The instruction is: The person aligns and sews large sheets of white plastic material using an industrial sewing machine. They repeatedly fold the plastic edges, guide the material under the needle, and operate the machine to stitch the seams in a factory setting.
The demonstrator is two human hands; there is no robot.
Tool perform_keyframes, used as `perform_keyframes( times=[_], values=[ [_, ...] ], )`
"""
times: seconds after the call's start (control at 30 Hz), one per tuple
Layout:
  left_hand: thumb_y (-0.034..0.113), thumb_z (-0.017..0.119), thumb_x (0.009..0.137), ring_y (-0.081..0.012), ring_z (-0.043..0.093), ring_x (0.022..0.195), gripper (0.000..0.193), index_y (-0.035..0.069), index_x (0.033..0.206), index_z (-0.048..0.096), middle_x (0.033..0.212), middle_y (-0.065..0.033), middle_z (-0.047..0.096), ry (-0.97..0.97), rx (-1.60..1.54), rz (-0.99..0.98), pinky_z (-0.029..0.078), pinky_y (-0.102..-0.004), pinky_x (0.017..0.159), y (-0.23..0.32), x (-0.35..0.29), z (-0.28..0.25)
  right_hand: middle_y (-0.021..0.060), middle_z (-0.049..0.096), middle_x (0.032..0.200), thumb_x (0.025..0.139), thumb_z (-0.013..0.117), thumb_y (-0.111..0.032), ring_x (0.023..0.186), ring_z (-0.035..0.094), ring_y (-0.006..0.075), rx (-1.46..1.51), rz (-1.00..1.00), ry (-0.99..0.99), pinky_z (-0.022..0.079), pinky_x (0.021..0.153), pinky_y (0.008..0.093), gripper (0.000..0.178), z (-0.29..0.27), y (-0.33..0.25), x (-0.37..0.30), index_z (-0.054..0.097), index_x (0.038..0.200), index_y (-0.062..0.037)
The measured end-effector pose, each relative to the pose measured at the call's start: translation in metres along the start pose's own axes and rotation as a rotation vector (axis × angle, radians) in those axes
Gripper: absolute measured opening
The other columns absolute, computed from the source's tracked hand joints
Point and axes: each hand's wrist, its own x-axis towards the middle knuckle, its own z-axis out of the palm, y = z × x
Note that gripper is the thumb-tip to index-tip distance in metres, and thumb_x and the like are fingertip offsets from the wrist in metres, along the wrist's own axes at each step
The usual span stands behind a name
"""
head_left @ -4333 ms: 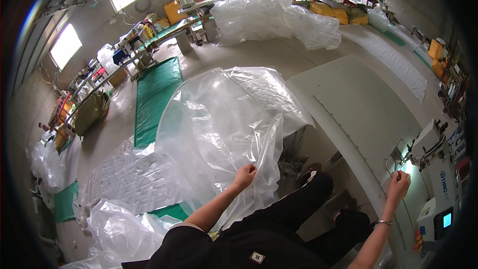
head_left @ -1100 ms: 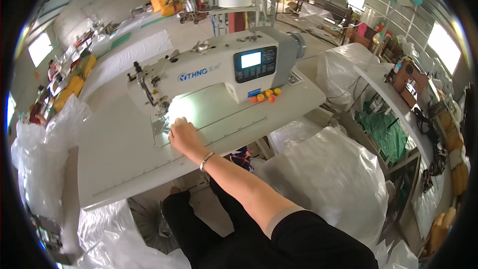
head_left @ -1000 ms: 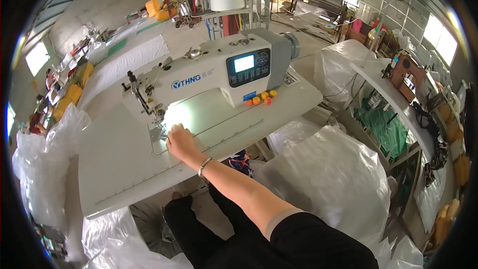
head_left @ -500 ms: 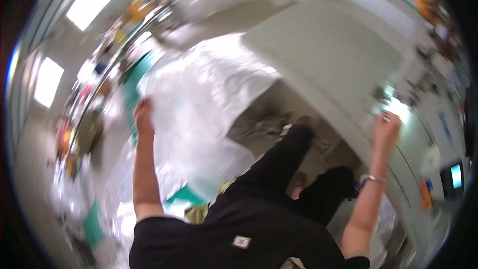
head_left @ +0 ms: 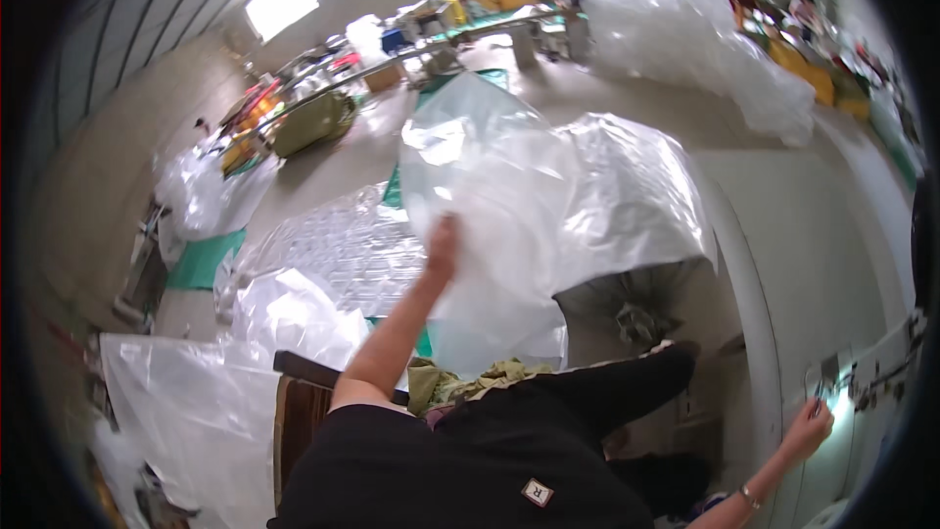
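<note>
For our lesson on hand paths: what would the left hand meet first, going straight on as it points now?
Probably the clear plastic sheet just ahead of the left hand; blur hides whether they already touch.

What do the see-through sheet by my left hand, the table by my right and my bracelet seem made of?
The sheet looks like thin, glossy plastic film: it is translucent, with bright highlights. The table has a smooth, pale top, perhaps laminate; I can't tell its core. The bracelet is probably polished metal, from its silvery glint.
</note>
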Motion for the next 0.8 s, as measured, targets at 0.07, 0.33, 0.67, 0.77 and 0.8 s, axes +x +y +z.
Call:
perform_keyframes(
  times=[0.07, 0.33, 0.67, 0.77, 0.8],
  values=[
    [0.025, 0.057, 0.093, -0.0222, 0.047, 0.113, 0.048, 0.001, 0.132, 0.04, 0.122, -0.0137, 0.048, -0.26, 0.118, -0.077, 0.039, -0.0352, 0.1, -0.022, -0.052, 0.08, 0.0122, 0.06, 0.095, 0.091, 0.06, -0.025, 0.089, 0.059, 0.0304, -0.047, -0.013, 0.013, 0.05, 0.076, 0.0418, 0.024, 0.002, 0.011, 0.001, 0.065, 0.102, -0.0044],
    [0.019, 0.072, 0.067, -0.0301, 0.06, 0.105, 0.058, -0.003, 0.119, 0.056, 0.109, -0.0194, 0.064, -1.661, 0.662, 0.285, 0.046, -0.0395, 0.091, 0.064, -0.235, 0.197, 0.0132, 0.06, 0.096, 0.091, 0.059, -0.022, 0.09, 0.059, 0.0312, 0.021, 0.01, -0.041, 0.049, 0.077, 0.0418, 0.023, -0.003, -0.002, 0.004, 0.064, 0.102, -0.0019],
    [0.016, 0.058, 0.084, -0.0271, 0.062, 0.089, 0.024, 0.002, 0.102, 0.063, 0.095, -0.0149, 0.065, 0.213, 1.021, 0.523, 0.05, -0.0386, 0.082, 0.209, 0.081, -0.16, 0.0129, 0.061, 0.097, 0.092, 0.059, -0.022, 0.091, 0.061, 0.0291, 0.049, 0.013, -0.015, 0.051, 0.078, 0.0396, 0.023, 0.009, 0.015, 0.009, 0.064, 0.102, -0.0011],
    [0.01, 0.054, 0.084, -0.0293, 0.063, 0.086, 0.017, 0.003, 0.097, 0.063, 0.093, -0.0171, 0.064, 1.016, 1.636, 0.481, 0.052, -0.0402, 0.079, 0.272, 0.001, -0.448, 0.0137, 0.06, 0.096, 0.091, 0.059, -0.018, 0.088, 0.06, 0.0307, 0.132, -0.034, -0.029, 0.051, 0.075, 0.04, 0.021, 0.033, 0.011, 0.004, 0.063, 0.101, -0.0003],
    [0.011, 0.055, 0.084, -0.0294, 0.063, 0.086, 0.018, 0.003, 0.097, 0.064, 0.092, -0.0169, 0.065, 1.166, 1.546, 0.351, 0.052, -0.0404, 0.079, 0.298, -0.044, -0.506, 0.0137, 0.06, 0.096, 0.091, 0.059, -0.018, 0.087, 0.06, 0.0305, 0.126, -0.042, -0.032, 0.051, 0.074, 0.0397, 0.021, 0.033, 0.015, 0.003, 0.063, 0.1, -0.0005]
  ],
)
